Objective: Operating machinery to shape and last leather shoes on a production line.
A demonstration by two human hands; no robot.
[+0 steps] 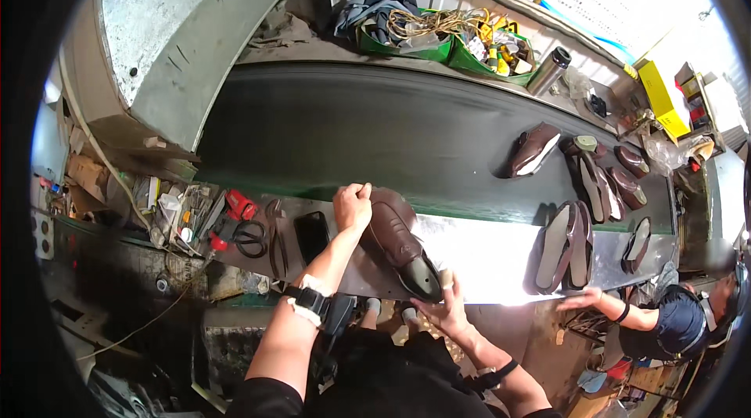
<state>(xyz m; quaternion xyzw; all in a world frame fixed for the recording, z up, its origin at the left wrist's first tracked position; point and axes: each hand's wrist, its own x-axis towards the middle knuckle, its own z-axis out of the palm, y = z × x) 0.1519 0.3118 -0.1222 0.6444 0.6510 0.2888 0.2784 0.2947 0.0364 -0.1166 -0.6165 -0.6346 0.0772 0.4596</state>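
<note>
A brown leather loafer (391, 232) lies in front of me at the bench edge, its toe pointing away. A dark green shoe last (421, 276) shows in its heel opening. Beside the toe, on the left, my left hand (353, 207) is closed with its fingers curled. What those fingers pinch, if anything, is hidden. My right hand (447, 304) grips the heel end of the loafer, fingers under the last and thumb up along its right side. A black phone (312, 236) lies on the metal bench top (477, 250), left of the loafer.
Scissors (251, 238), pincers (275, 240) and a red tool (238, 205) lie at left. Behind runs a dark conveyor belt (352, 121). Several brown shoes (565, 246) stand at right, near a co-worker's hand (580, 301). Green bins (438, 50) and a steel flask (549, 71) line the back.
</note>
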